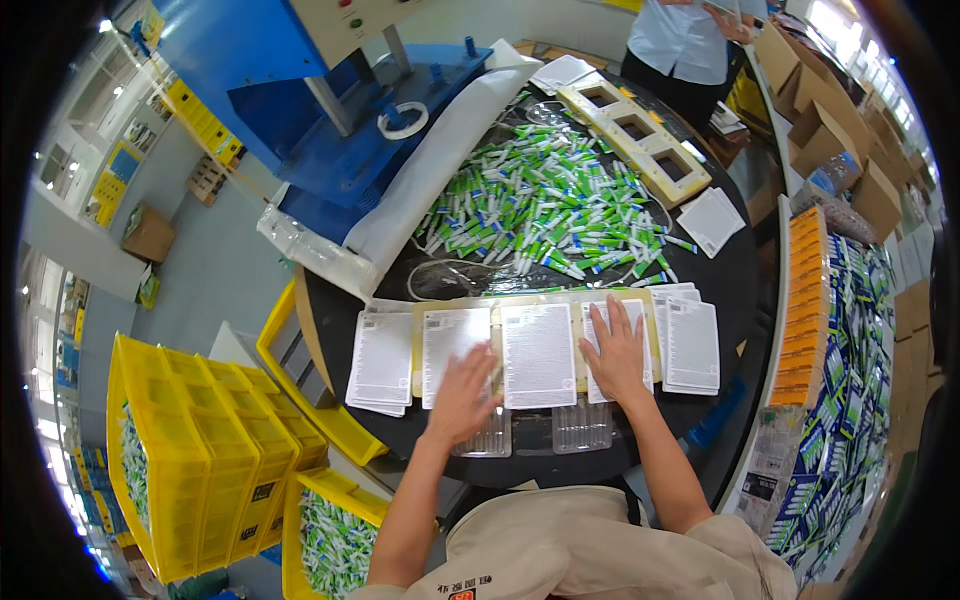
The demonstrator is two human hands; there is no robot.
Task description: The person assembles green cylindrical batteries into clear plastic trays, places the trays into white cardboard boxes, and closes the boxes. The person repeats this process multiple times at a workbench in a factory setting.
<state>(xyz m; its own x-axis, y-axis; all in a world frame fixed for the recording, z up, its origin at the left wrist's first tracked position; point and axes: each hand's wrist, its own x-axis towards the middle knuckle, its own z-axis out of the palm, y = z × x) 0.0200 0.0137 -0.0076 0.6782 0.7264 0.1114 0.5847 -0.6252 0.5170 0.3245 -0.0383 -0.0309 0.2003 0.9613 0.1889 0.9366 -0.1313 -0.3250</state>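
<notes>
Three white printed cards lie in a row on a cream-yellow frame [418, 345] at the near side of the round black table. My right hand [617, 355] rests open and flat on the right card [594, 322], fingers pointing away from me. Over the lower part of the left card [455, 333] is my left hand [466, 395], slightly blurred, its fingers apart and nothing seen in them. The middle card [538, 355] lies uncovered between my hands. Clear ribbed plastic blisters [583, 428] stick out below the cards. Whether the left hand touches its card is unclear.
Card stacks flank the frame, left [382, 358] and right [692, 345]. Beyond is a heap of small green-and-white tubes [545, 200] and a cream frame with square openings [635, 135]. A blue press [330, 130] stands far left, yellow crates [205, 450] near left. A person [680, 40] stands behind.
</notes>
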